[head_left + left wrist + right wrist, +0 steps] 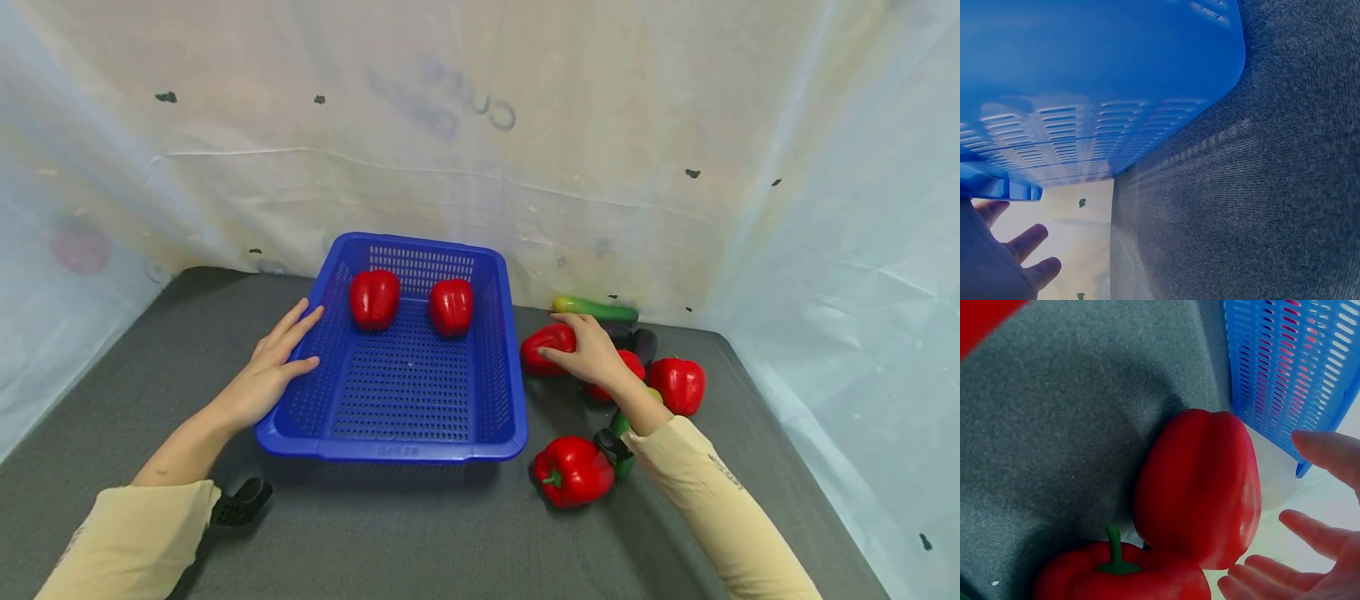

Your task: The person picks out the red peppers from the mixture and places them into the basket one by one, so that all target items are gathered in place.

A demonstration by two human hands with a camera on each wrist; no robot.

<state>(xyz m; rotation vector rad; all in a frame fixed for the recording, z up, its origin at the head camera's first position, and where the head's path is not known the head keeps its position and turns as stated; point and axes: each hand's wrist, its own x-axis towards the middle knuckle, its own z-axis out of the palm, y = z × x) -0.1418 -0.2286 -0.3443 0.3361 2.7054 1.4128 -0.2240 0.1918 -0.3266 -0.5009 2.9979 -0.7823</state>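
Well, translucent sheeting [600, 92] walls the grey worktop [360, 533]; the left hand [268, 371], outspread, touches a blue basket [405, 451]; the right hand [591, 348], empty and splayed, is beside a red bell pepper [540, 348].

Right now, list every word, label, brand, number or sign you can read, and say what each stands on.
No text is clear enough to quote.
Basket: faint marks on its near edge, too small to read.
Right sleeve: small dark print, too blurred to read.
Left sleeve: faint print, too small to read.
Sheet: faded curved marks, too unclear to read.
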